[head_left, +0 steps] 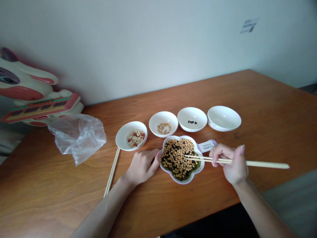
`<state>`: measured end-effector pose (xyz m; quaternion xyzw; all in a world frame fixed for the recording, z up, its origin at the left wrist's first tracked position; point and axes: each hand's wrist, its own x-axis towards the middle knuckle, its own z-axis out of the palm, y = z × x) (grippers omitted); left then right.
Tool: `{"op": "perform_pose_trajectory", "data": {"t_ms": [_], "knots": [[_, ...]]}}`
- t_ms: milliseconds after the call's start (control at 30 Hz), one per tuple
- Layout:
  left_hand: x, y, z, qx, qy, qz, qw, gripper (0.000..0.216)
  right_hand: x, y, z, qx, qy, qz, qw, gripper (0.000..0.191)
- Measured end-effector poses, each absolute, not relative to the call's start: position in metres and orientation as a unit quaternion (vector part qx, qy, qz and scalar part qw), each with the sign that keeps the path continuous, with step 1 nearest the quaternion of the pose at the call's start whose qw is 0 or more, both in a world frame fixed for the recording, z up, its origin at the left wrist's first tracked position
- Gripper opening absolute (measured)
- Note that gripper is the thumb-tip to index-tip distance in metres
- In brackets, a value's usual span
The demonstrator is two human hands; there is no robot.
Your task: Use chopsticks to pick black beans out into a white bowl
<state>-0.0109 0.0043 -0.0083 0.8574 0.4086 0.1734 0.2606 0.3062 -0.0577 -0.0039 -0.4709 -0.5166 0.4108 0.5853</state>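
In my right hand [234, 162] is a pair of light wooden chopsticks [262, 164], tips down among the beans in a flower-shaped dish [189, 181]. Yellow soybeans [183, 145], black beans and small green beans fill this lilac-rimmed dish. My left hand [145, 165] rests on the table with curled fingers, thumb and fingertips at the dish's left rim. Behind the dish, one white bowl [163, 134] contains some soybeans, and another white bowl [192, 127] has several black beans. A bowl [121, 140] of pale flat seeds and reddish peanuts stands farther left.
At the back right is a white bowl [224, 122] with nothing visible inside. A second pair of chopsticks [112, 172] lies left of my left forearm. A crumpled clear plastic bag [79, 135] and a cow-shaped toy keyboard [41, 89] occupy the left side, near the wall.
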Motion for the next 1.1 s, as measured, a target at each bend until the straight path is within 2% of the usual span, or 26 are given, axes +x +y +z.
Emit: {"op": "perform_pose_trajectory", "data": {"t_ms": [833, 1100], "knots": [[-0.011, 0.005, -0.007, 0.855, 0.408, 0.171, 0.270, 0.039, 0.308, -0.058, -0.001, -0.443, -0.532, 0.472, 0.546, 0.086], [-0.011, 0.005, -0.009, 0.854, 0.409, 0.170, 0.274, 0.039, 0.312, -0.059, -0.015, -0.434, -0.595, 0.458, 0.498, 0.070]]}}
